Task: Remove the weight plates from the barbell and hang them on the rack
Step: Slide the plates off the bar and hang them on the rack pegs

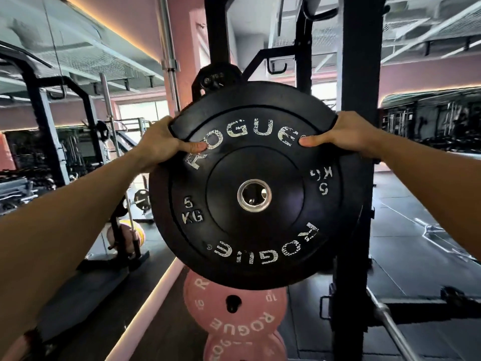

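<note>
A person holds a black weight plate (256,186) upright in front of the rack (358,100), its printed face toward the camera. The face reads ROGUE at the top and bottom and 5 KG at both sides, and a metal ring lines its centre hole. Through that hole a small part of something behind shows, but whether the plate already sits on a peg cannot be told.

The left hand (158,144) grips the plate's upper left edge: its thumb lies flat on the face by the letter R, while its fingers curl over the rim and out of sight behind. The right hand (348,136) grips the upper right edge in the same way, thumb pressed on the face just past the final E, fingers wrapped behind the rim.

Directly below the black plate, a pink plate (234,308) marked ROGUE and 10 hangs on a dark peg, and a second pink plate (242,347) sits lower, partly cut off by the frame's edge. A smaller dark plate (216,78) hangs above, just behind the black plate's top edge.

At lower right a steel barbell (390,321) runs diagonally across the dark floor (416,243) beside the rack's upright. Other racks and equipment stand at the left and in the far right background.
</note>
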Available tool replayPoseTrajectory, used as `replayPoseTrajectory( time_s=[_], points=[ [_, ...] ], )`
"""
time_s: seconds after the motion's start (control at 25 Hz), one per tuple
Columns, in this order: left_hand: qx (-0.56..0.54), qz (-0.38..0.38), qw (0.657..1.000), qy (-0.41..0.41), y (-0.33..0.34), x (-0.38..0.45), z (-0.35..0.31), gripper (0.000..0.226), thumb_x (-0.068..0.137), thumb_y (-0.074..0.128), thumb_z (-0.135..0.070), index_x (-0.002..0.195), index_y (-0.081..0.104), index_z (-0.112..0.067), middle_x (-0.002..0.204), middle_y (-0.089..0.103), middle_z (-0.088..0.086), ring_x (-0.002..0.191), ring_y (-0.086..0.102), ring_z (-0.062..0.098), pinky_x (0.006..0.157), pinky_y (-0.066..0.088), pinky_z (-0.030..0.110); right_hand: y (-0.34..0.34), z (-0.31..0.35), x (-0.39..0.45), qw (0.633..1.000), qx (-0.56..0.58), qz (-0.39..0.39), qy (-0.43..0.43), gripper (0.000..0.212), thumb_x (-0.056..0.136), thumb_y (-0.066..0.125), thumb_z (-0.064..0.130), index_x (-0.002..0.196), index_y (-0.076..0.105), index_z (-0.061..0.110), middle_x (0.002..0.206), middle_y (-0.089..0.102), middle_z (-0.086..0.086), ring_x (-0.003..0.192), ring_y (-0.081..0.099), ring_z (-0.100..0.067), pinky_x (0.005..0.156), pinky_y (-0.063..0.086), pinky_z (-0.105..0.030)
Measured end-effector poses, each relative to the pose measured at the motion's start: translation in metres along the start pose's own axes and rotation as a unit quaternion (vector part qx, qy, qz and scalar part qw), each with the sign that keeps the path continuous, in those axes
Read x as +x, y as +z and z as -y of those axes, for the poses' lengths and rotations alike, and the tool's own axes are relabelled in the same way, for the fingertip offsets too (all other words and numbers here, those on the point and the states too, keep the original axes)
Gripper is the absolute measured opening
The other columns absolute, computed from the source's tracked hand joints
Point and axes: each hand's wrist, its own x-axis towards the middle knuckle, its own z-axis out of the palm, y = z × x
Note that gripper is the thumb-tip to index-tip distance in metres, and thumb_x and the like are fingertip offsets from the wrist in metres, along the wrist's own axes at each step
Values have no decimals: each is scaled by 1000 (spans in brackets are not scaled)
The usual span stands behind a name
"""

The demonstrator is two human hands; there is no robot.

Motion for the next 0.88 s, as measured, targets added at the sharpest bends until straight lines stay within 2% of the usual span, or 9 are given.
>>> replayPoseTrajectory(
  time_s=[0.12, 0.2, 0.32, 0.4, 0.52, 0.64, 0.76, 0.88],
  points=[
    [10, 12, 1000, -6, -38, 12, 36, 87, 36, 96, -52, 110, 64, -18, 102, 73, -6, 94, 68, 15, 84, 54, 34, 47, 25, 5, 1000, -3, -11, 11, 88, 25, 89, 66, 100, 76, 20, 100, 75, 6, 96, 69, -14, 92, 54, -35],
    [-7, 24, 1000, -11, -59, 18, 62, 93, 34, 96, -51, 113, 64, -15, 106, 73, -1, 98, 69, 20, 92, 54, 42, 75, 40, 10, 1000, -9, -15, 15, 83, 29, 89, 65, 99, 75, 22, 97, 74, 8, 92, 69, -11, 82, 55, -29],
    [-17, 27, 999, -11, -78, 25, 91, 93, 34, 95, -51, 113, 64, -16, 105, 73, -1, 98, 69, 19, 92, 55, 43, 103, 56, 15, 999, -27, -18, 24, 76, 36, 88, 64, 98, 75, 23, 93, 73, 11, 82, 66, -3, 65, 49, -18],
    [-13, 31, 999, -9, -87, 32, 103, 90, 37, 96, -51, 113, 65, -16, 106, 73, -1, 98, 69, 19, 93, 54, 43, 115, 63, 20, 999, -36, -21, 30, 72, 38, 88, 63, 97, 75, 24, 90, 72, 13, 78, 65, 1, 60, 46, -16],
    [-26, 38, 999, -9, -91, 47, 117, 92, 37, 97, -49, 116, 64, -15, 109, 72, 0, 101, 68, 20, 94, 53, 43, 126, 69, 29, 998, -35, -27, 37, 65, 39, 89, 61, 92, 74, 26, 88, 72, 16, 80, 67, -1, 62, 47, -15],
    [-29, 41, 999, -7, -83, 62, 126, 96, 34, 95, -52, 116, 61, -15, 109, 72, -1, 101, 68, 21, 95, 53, 43, 131, 62, 41, 998, -41, -33, 35, 64, 43, 89, 60, 96, 74, 27, 91, 72, 14, 82, 66, -2, 64, 46, -16],
    [-15, 33, 999, -8, -69, 76, 143, 90, 37, 94, -54, 112, 61, -18, 107, 71, -3, 99, 67, 19, 93, 53, 43, 139, 47, 60, 998, -51, -35, 34, 68, 45, 90, 59, 101, 74, 24, 95, 73, 9, 87, 67, -8, 72, 50, -22],
    [-6, 18, 1000, -11, -49, 95, 165, 81, 42, 95, -52, 108, 60, -19, 104, 69, -5, 96, 65, 17, 91, 53, 42, 152, 27, 82, 998, -51, -32, 38, 65, 44, 90, 58, 98, 74, 25, 92, 73, 11, 85, 68, -6, 70, 50, -21]
  ],
)
